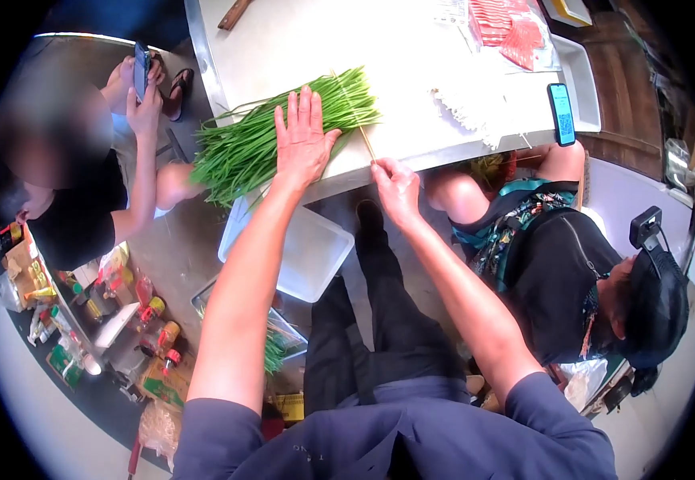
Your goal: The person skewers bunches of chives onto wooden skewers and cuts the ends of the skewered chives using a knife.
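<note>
A thick bundle of long green chives point(239, 156) lies across the left part of the white table. My left hand point(304, 142) presses flat on top of it, fingers stretched out and thumb spread to the side. At the table's front edge my right hand point(398, 189) is closed, pinching the end of a thin tan strip point(367, 144). That strip runs up to the right part of the bundle, where a narrow line crosses the stalks. Whether it passes underneath is hidden.
A wooden-handled knife point(234, 14) lies at the table's far left. White roots point(463, 112), red-and-white packages point(511, 34) and a phone point(562, 114) are to the right. A translucent bin point(315, 248) stands below. One person sits at right; another at left holds a phone point(141, 70).
</note>
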Tool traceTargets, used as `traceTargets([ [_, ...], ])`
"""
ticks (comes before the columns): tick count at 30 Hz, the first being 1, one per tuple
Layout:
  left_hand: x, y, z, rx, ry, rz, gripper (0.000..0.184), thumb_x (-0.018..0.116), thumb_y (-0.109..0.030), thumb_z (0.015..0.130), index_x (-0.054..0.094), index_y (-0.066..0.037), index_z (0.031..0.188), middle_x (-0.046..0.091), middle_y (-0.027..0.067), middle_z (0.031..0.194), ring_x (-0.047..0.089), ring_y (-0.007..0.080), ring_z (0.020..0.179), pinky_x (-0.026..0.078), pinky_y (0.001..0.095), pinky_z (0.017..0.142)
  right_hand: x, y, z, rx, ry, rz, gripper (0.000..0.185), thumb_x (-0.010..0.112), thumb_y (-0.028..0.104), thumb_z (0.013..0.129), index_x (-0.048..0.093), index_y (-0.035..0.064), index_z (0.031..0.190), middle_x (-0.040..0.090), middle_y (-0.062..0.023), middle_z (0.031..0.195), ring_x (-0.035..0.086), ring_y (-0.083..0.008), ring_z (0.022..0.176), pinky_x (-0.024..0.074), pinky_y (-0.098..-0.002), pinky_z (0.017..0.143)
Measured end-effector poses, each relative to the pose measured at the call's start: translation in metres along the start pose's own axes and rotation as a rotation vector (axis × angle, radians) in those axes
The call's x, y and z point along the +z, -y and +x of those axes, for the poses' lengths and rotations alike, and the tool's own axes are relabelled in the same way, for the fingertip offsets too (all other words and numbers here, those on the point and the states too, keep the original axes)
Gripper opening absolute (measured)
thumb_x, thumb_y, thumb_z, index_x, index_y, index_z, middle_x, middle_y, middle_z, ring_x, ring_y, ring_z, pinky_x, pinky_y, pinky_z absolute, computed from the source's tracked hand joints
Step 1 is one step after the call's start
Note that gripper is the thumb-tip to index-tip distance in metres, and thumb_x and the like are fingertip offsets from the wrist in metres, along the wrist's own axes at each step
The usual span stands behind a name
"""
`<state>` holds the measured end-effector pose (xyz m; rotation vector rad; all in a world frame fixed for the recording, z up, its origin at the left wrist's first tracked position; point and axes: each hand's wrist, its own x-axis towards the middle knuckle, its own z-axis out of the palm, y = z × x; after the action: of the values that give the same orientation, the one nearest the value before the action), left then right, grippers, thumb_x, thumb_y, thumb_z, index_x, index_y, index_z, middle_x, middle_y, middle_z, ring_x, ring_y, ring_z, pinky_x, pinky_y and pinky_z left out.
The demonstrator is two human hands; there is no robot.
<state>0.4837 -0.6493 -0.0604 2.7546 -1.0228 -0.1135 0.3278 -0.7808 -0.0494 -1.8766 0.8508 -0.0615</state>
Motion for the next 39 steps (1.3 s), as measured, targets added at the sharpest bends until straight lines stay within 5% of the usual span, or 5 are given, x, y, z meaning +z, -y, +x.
traceTargets([
  [9,-0.018,0.007,0.012,-0.010,0.137,-0.114,0.085,0.056,-0.051,0.094,0.023,-0.002,0.156,0.018,0.0192,0.164,0.017,0.0410,0.151,0.014,0.0587,0.120,-0.022,0.039,-0.053,-0.174,-0.055,-0.110,0.029,0.064,0.006,0.087,0.062,0.0013,0.116,0.061,-0.0151,0.107,0.065,-0.0319,0.096,0.0532,-0.0401,0.084],
  [13,-0.042,-0.005,-0.016,-0.029,-0.262,-0.221,0.084,0.060,-0.046,0.090,0.028,-0.003,0.155,0.025,0.0207,0.161,0.020,0.0389,0.150,0.016,0.0579,0.120,-0.025,0.050,-0.091,-0.263,0.047,-0.209,0.029,0.064,0.004,0.087,0.063,0.0030,0.116,0.061,-0.0137,0.107,0.062,-0.0279,0.095,0.0526,-0.0367,0.081],
  [19,-0.058,-0.018,-0.195,-0.537,-0.548,-0.637,0.048,0.065,-0.011,0.083,0.056,0.000,0.128,0.052,0.0201,0.136,0.048,0.0397,0.130,0.040,0.0472,0.108,0.024,0.019,-0.142,-0.260,0.536,-0.230,0.016,0.065,0.007,0.092,0.067,0.0012,0.107,0.064,-0.0100,0.077,0.061,-0.0187,0.063,0.0516,-0.0315,0.064],
  [24,-0.022,0.004,-0.414,-1.081,-0.477,-0.602,0.019,0.063,-0.006,0.087,0.065,0.000,0.105,0.066,0.0143,0.107,0.065,0.0303,0.099,0.052,0.0379,0.086,0.101,0.018,-0.186,-0.237,0.867,-0.364,0.016,0.064,0.014,0.090,0.071,0.0032,0.099,0.070,-0.0184,0.093,0.068,-0.0372,0.087,0.0534,-0.0412,0.077],
  [39,0.000,-0.068,-0.688,-1.963,-0.530,-1.172,0.009,0.061,-0.011,0.096,0.066,-0.005,0.100,0.066,0.0021,0.085,0.064,0.0097,0.077,0.048,0.0239,0.068,0.408,-0.035,-0.345,-0.487,1.316,-0.683,0.021,0.062,0.019,0.081,0.063,0.0007,0.091,0.068,-0.0246,0.099,0.066,-0.0420,0.094,0.0524,-0.0512,0.085],
])
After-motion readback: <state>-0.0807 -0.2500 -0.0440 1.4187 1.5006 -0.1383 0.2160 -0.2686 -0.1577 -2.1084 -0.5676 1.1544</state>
